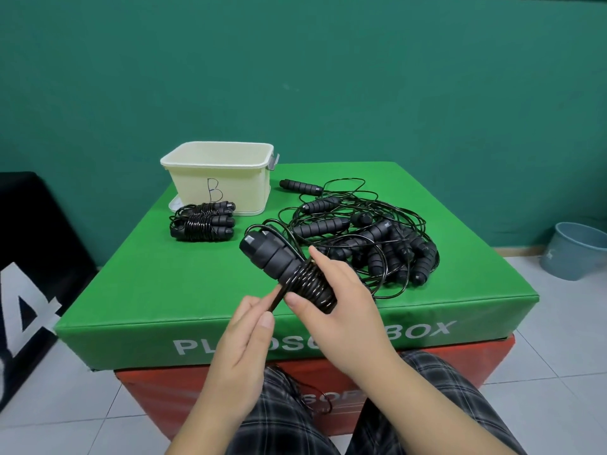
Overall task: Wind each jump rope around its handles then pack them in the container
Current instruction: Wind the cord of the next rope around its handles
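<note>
My right hand (345,300) grips a pair of black jump rope handles (276,257) held together, with black cord coiled round their lower half. My left hand (243,336) pinches the free stretch of that cord just left of the coils. A tangled heap of unwound black jump ropes (368,234) lies on the right of the green box top. Two wound ropes (205,221) lie side by side in front of the cream container (216,178), which is marked "B" and stands at the back left.
The green padded plyo box (164,274) sits on a red one (157,395). My knees in checked trousers are below it. A white lid (175,203) pokes out beside the container. A grey-blue bucket (574,251) stands on the tiled floor at right.
</note>
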A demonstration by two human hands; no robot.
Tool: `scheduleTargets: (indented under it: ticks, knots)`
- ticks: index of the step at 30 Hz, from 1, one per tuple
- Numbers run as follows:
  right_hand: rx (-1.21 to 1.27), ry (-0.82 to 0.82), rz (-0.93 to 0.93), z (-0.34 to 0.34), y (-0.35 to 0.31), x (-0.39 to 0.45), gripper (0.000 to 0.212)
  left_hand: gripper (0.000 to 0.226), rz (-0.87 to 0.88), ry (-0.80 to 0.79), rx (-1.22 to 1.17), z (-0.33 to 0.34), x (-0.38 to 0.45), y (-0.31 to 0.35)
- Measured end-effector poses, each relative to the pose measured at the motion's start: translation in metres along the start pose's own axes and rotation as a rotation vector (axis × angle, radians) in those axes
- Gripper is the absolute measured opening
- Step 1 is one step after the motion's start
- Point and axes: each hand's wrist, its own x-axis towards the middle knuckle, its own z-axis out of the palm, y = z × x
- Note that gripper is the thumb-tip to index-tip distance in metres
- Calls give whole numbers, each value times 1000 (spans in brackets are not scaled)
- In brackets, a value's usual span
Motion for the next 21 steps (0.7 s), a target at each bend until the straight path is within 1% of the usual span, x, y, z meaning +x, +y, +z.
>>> scheduleTargets:
  ticks: [2, 4, 5, 7, 9, 10, 13, 14, 16, 18, 19, 21]
  knots:
    - [43, 2, 10, 0, -1, -1, 69, 40, 37, 23, 61, -1, 1, 0]
    - [95, 7, 28, 1, -3, -3, 68, 29, 57, 96, 116, -2, 2, 2]
    - [125, 7, 35, 2, -4, -4, 67, 23, 43, 149, 133, -2, 2, 3]
    - [209, -7, 47, 4, -5, -8, 61, 19, -26, 216, 146, -1, 2, 3]
    - [294, -34, 56, 6, -6, -10, 49, 24, -119, 225, 107, 1, 2, -4]
    - [332, -45, 60, 7, -7, -11, 44, 30, -166, 213, 45, 1, 2, -5]
    - [447, -61, 76, 7, -6, -10, 35, 59, -261, 120, -125, -1, 3, -4]
    - [476, -75, 85, 7, -5, -9, 35, 69, -289, 88, -154, -3, 3, -1]
    - [552, -119, 111, 6, -4, -5, 30, 77, -340, 63, -192, -6, 4, 3]
    - [612, -151, 152, 6, -5, -2, 25, 85, -340, 46, -175, -11, 3, 2]
    - [608, -159, 166, 6, -7, -1, 24, 81, -313, 74, -166, -13, 3, 4]
    - [512, -114, 137, 10, -6, 0, 23, 59, -298, 166, -159, -12, 3, 7]
